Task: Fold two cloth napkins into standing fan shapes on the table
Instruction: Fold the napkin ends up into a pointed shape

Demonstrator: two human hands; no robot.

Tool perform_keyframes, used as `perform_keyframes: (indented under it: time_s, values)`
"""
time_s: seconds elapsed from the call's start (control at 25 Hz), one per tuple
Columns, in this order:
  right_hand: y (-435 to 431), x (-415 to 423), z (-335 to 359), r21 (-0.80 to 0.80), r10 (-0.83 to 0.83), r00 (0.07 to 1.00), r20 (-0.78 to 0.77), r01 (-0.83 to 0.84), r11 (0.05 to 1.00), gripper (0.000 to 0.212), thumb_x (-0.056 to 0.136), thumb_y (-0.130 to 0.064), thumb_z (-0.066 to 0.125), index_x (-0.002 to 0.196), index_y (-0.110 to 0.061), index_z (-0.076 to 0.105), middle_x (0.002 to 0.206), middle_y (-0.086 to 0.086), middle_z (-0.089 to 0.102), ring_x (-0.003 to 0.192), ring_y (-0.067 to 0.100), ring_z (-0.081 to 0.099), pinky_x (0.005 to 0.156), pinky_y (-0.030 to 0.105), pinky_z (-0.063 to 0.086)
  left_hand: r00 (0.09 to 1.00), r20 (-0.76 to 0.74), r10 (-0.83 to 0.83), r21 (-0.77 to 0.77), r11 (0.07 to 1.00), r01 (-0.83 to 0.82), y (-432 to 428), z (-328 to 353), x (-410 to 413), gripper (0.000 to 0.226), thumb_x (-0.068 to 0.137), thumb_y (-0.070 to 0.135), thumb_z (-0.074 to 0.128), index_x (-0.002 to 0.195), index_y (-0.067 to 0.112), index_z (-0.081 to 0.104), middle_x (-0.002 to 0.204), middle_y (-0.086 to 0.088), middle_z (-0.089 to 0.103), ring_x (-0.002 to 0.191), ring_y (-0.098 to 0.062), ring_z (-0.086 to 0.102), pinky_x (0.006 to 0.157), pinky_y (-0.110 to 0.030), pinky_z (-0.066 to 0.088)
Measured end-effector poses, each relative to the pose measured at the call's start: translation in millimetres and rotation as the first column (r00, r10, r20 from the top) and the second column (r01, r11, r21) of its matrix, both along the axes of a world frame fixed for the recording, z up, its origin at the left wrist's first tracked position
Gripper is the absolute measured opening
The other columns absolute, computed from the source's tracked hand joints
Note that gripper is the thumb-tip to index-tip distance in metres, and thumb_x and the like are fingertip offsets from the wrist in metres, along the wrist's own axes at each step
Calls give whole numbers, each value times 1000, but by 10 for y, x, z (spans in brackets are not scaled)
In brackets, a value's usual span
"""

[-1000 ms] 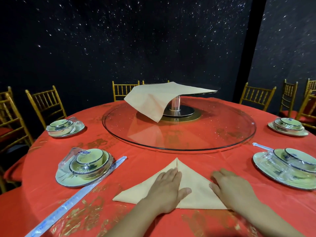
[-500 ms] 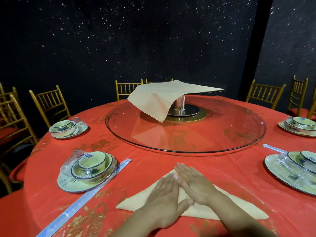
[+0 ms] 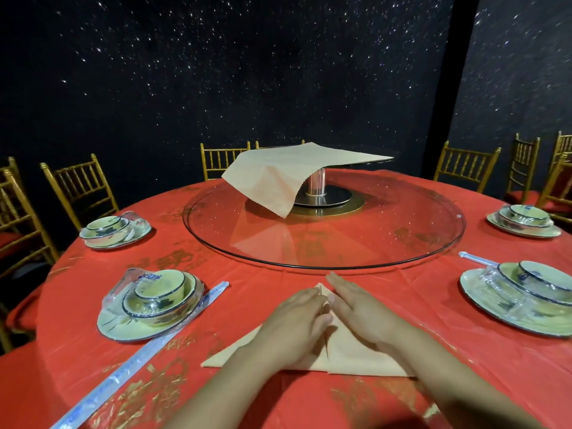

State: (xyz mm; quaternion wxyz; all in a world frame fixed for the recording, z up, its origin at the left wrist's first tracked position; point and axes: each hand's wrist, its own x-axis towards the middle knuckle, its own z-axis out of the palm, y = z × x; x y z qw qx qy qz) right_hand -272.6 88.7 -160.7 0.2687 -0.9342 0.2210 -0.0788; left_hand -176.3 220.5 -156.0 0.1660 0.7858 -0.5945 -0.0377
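Tan napkin (image 3: 359, 357) lies as a flat triangle by the tabletop's (image 3: 433, 305) near edge. Its base runs L-R along that edge, apex pointing at the glass turntable (image 3: 402, 236), w/ a centre seam from apex to base. Left hand (image 3: 294, 323) presses the left half & right hand (image 3: 362, 308) the right, both flat w/ straight fingers, gripping nothing; they prob. meet at the seam, but that's hidden. 2nd napkin (image 3: 272, 178) drapes the raised stand (image 3: 315, 184) at centre, well apart.

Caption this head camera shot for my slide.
A left hand and right hand flatten a triangle-folded beige napkin; second napkin drapes the raised stand.
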Motion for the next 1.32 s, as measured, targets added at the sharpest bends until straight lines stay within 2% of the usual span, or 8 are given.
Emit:
perform_keyframes:
  time_s: [0.16,0.32,0.52,0.68,0.8,1.04,1.2,1.32]
  values:
    - [-12,-225,-195,-260,5,994,-112,-34,965,57,99,-42,17,149,-16,6,159,2,1,146,11,1,115,22,-4,997,78,-7,47,999,3,-252,-303,-173,77,79,49,2,134,8,37,149,-10,32,140,-21,25,116,-33,17]
    - [-54,-270,-376,-336,-4,981,-193,-63,940,131,37,-77,-41,149,-20,-2,158,-3,-9,144,7,-11,112,25,-13,992,123,1,93,996,-13,-213,-415,-193,95,71,57,-18,147,12,18,158,-4,11,146,-13,5,118,-30,2]
    - [-357,-766,-354,-420,-224,931,-289,87,903,142,24,-76,-46,148,-22,-5,156,-8,-15,140,5,-18,116,35,-13,993,120,-1,106,994,-12,-195,-392,-201,97,63,52,-15,147,13,17,159,-5,9,146,-13,5,118,-31,0]
    - [-429,-1184,-286,-560,-387,921,35,339,756,105,77,-76,-9,137,-6,43,149,14,35,135,33,37,112,39,20,999,42,-5,151,989,-2,-194,-355,-204,53,96,46,13,147,31,15,159,-8,7,146,-17,1,117,-36,-2]
    - [-232,-1081,-129,-261,-365,931,-30,345,902,42,90,-52,44,113,-19,55,115,6,53,115,25,50,95,35,40,1000,2,-23,246,969,22,-193,-332,-206,54,92,60,22,144,46,12,159,-7,-2,146,-17,-9,117,-39,-7]
    - [-203,-848,224,8,-237,863,-446,269,963,31,82,-43,63,72,-18,48,73,-6,52,66,11,48,52,19,34,1000,24,-17,301,954,9,-211,-308,-228,62,87,67,27,144,47,10,159,-8,-9,146,-19,-14,118,-40,-9]
    - [-114,-1112,221,698,-363,931,33,238,675,19,73,-23,75,72,-8,63,59,-1,63,55,9,54,48,14,39,999,19,-28,302,953,21,-220,-313,-219,63,87,68,27,144,47,9,158,-8,-10,145,-20,-14,118,-40,-9]
    - [180,-1130,-39,812,-406,856,321,-28,583,51,56,-27,84,99,-6,67,90,6,75,79,13,71,65,16,55,999,27,-25,333,943,14,-229,-277,-228,63,87,67,27,144,46,10,159,-8,-9,146,-22,-13,117,-41,-7]
